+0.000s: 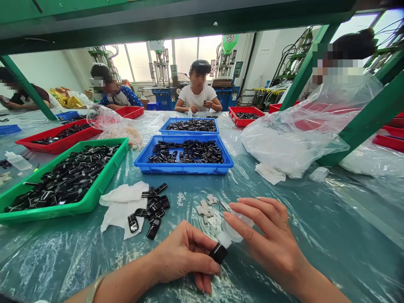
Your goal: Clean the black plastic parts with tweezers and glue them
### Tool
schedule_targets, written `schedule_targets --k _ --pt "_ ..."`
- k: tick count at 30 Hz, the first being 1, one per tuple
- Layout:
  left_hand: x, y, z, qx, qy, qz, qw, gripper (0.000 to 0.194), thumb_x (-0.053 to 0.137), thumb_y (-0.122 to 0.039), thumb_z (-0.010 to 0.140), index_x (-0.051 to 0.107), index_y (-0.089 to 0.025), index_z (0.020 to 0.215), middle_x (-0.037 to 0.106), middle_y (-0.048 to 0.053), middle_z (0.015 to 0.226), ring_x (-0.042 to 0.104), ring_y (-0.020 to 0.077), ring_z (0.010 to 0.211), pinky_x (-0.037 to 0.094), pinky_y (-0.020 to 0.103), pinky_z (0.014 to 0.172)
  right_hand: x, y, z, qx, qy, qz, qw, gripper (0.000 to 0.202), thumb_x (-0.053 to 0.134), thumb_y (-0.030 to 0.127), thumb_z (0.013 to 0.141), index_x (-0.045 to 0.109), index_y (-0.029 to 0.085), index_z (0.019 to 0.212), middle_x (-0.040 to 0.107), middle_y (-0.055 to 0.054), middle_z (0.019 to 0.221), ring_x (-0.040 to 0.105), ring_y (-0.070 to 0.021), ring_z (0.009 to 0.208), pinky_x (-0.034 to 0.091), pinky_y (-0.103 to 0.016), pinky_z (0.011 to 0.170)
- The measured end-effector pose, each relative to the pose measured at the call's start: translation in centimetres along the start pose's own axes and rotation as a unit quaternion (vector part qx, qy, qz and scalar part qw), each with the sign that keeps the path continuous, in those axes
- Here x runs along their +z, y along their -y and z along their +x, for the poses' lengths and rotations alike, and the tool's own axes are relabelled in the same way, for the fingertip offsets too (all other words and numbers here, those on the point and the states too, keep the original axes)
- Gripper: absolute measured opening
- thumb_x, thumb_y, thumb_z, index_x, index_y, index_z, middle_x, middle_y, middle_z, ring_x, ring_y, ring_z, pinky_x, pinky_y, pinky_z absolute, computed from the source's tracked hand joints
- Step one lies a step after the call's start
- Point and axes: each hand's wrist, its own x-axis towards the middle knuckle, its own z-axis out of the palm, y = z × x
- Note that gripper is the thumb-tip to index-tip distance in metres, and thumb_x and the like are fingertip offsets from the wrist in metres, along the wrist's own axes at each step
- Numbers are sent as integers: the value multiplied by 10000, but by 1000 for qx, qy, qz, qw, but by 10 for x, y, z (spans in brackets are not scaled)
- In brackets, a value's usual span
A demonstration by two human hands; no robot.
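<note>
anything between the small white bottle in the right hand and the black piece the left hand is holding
Nothing visible. The small white bottle in the right hand has its tip right at the black piece pinched by the left hand, with no other object between them.

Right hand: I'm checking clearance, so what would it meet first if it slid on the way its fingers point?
The right hand points left; probably the small white scraps first, though depth is unclear.

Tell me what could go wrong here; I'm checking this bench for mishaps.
1. The small squeeze bottle in the right hand tips onto the black part pinched by the left hand: liquid might reach fingers.
2. Loose black parts lie near the left forearm; a sweep could scatter them.
</note>
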Motion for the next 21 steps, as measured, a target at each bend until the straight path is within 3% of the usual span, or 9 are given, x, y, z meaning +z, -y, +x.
schedule_targets --k 6,11,21 --pt "-1 -1 -1 9 -4 6 1000 366 670 -281 551 617 -17 799 562 29 580 529 36 462 436 90 456 -2 -2 4 11 -7 20 1000 362 527 113 641 571 387 874 440 173 1106 392 65 1125 292 -157 1023" --pt "-4 1 1 58 -41 -1 998 401 729 -259 474 646 -34 796 567 29 749 593 84 584 491 131 506 -3 -4 8 47 -19 33 998 373 463 55 655 584 346 854 466 153 1063 400 87 1114 305 -93 981" --pt "-5 4 2 69 -40 12 997 418 745 -266 454 677 -50 805 557 42 781 589 80 598 484 134 512 4 -4 4 75 -9 70 995 385 508 50 620 586 299 904 463 139 1074 416 93 1111 348 -60 984"
